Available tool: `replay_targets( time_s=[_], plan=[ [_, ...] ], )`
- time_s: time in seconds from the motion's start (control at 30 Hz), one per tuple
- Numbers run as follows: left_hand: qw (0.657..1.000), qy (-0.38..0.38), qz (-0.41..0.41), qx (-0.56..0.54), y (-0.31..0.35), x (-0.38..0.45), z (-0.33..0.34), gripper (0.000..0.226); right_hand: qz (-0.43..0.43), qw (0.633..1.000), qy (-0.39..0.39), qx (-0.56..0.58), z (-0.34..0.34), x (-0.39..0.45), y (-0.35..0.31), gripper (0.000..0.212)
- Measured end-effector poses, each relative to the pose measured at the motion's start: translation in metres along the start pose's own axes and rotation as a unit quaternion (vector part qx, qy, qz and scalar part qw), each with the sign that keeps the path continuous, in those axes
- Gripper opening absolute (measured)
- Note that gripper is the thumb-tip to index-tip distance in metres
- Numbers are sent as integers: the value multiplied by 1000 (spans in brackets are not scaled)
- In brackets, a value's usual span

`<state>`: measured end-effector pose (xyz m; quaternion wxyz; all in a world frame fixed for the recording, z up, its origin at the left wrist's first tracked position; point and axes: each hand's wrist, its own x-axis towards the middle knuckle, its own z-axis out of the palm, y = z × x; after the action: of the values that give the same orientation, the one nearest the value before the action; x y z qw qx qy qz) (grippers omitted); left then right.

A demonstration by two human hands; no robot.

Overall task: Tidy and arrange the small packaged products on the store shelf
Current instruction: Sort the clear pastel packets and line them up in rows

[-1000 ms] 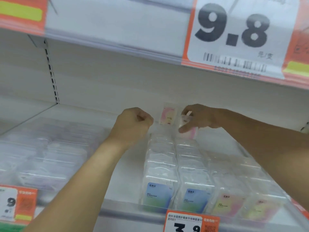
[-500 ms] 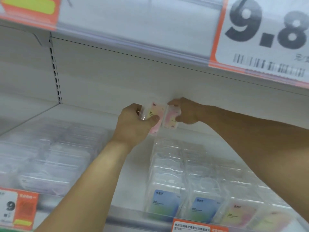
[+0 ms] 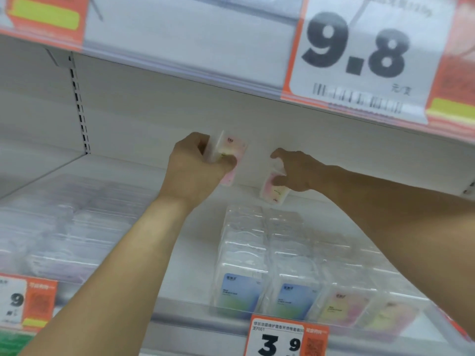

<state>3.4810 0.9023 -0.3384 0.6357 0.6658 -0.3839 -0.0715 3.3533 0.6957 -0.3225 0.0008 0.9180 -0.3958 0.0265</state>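
My left hand (image 3: 196,168) grips a small clear box with a pink and yellow label (image 3: 229,150), lifted off the shelf near the back wall. To its right, my right hand (image 3: 295,170) holds a second pink-labelled box (image 3: 272,191), tilted and low at the back of the shelf (image 3: 195,253). In front of both hands stand rows of the same clear boxes: two rows with blue labels (image 3: 240,291) and, to the right, rows with pink and yellow labels (image 3: 347,307).
Several clear packs (image 3: 64,227) fill the left part of the shelf. The upper shelf edge carries a large 9.8 price tag (image 3: 359,60). A 3.9 price tag (image 3: 280,340) and another orange tag (image 3: 25,301) hang on the front rail.
My hands have drawn apart. The left one has lifted its pink box slightly left; the right one has lowered its box down to the right, toward the shelf's back.
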Motion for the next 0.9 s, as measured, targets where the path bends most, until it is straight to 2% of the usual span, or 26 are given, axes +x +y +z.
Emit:
replay_targets(
  time_s=[0.03,0.07,0.1,0.13,0.2,0.23,0.3,0.4,0.47,0.53,0.57,0.63,0.7,0.73,0.83,0.9],
  plan=[
    [1000,5,14,-6,6,-2,-2,27,7,999,15,49,-2,-3,6,59],
    [999,9,28,-12,13,-5,-3,29,21,988,38,148,-6,-7,14,54],
    [999,12,42,-15,19,-6,-5,30,52,954,57,289,-11,-14,21,47],
    [998,14,54,-12,24,-8,-6,31,81,899,65,425,-17,-23,29,42],
    [997,10,78,3,33,-10,-6,32,106,797,59,591,-30,-47,45,32],
    [996,1,90,6,38,-12,-5,34,105,766,51,632,-34,-60,54,28],
    [993,-20,115,14,47,-18,0,38,96,730,37,676,-37,-85,71,31],
    [985,-49,158,53,57,-28,7,40,92,707,26,701,-35,-116,94,38],
    [980,-59,168,84,61,-33,12,40,114,680,56,722,-30,-132,104,27],
    [978,-64,164,112,65,-38,16,39,124,628,92,763,-25,-144,112,11],
    [977,-67,161,120,66,-41,19,38,112,613,107,775,-22,-150,115,11],
    [977,-75,156,128,70,-46,26,36,89,628,129,762,-15,-162,118,15],
    [972,-90,155,150,74,-47,34,38,98,660,162,727,-4,-171,116,29],
    [967,-102,153,175,77,-46,39,39,110,663,178,718,2,-174,115,33],
    [941,-164,153,252,84,-36,58,43,112,624,208,745,12,-178,111,25],
    [921,-217,154,283,89,-28,75,53,108,624,206,746,15,-177,114,15]
  ],
)
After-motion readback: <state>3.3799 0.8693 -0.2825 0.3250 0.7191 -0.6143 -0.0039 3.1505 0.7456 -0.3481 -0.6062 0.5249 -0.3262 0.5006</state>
